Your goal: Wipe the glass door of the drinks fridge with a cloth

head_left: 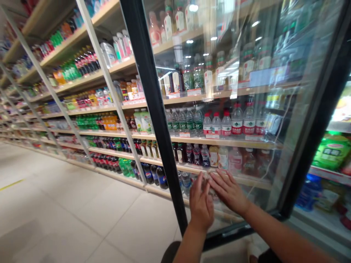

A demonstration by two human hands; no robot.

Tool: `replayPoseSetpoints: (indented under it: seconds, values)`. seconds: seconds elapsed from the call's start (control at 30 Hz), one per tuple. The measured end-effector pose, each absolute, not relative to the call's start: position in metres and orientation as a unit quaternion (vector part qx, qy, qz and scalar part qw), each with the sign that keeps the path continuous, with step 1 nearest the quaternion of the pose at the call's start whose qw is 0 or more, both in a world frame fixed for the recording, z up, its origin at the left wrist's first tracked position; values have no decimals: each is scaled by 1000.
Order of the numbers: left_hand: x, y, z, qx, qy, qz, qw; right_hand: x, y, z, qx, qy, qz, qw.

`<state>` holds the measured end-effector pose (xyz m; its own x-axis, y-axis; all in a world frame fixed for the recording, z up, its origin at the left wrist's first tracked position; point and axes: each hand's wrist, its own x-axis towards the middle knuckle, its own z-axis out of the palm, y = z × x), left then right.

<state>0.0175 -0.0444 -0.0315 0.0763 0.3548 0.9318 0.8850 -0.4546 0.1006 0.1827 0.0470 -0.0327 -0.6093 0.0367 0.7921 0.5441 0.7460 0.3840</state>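
Forearms enter at bottom centre and lower right. Left hand (pixel 201 204) and right hand (pixel 229 191) lie flat, fingers spread, gripping nothing, pressed low on the glass door (pixel 274 47), thumbs nearly touching. Door stands dead ahead of both hands; its long axis is upright, leaning in frame. Left hand sits just beside the black door frame (pixel 153 109). Bottles (pixel 216 124) behind the glass are blurred by reflections. Something pale at the fingertips, can't make it out. Open shelving (pixel 90 78) runs off upper left. Door top is cut off.
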Motion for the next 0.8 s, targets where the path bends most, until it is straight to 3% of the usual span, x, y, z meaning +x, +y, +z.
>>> replayPoseSetpoints:
  seconds: [0.1,0.23,0.37,0.47,0.63,0.8]
  values:
    - [0,-42,-21,-683,-445,-466,345,184,37,-13,-149,-836,-293,440]
    - [-2,-26,-7,-652,-465,-429,418,189,25,41,-174,-771,-228,569]
    - [8,-8,-5,-594,-522,-408,456,197,30,90,-239,-668,-276,648]
    - [12,-2,-7,-569,-534,-407,475,196,44,96,-268,-662,-318,623]
    - [11,-2,-8,-566,-526,-414,480,176,58,52,-284,-670,-409,551]
    - [11,-1,-7,-566,-517,-421,484,163,45,22,-331,-700,-389,499]
